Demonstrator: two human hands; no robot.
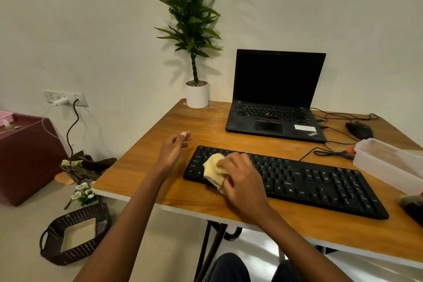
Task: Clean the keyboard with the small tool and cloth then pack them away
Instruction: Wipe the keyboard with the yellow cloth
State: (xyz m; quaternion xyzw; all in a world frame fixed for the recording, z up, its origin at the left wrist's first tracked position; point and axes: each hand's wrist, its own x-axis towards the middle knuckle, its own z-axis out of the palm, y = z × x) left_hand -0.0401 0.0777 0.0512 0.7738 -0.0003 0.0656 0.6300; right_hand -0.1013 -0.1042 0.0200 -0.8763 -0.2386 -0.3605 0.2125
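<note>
Right hand (242, 178) grips the bunched cloth (214, 167) against the keyboard's (320, 181) left keys to wipe; left hand (171, 149) hovers beside it, relaxed, seemingly empty.

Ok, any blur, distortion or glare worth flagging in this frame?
Head view: wide-angle stretch skews the table; left hand slightly motion-blurred, right hand and yellow cloth sharper; potted plant throws soft shadows on the wall; laptop screen dark, no glare.
</note>
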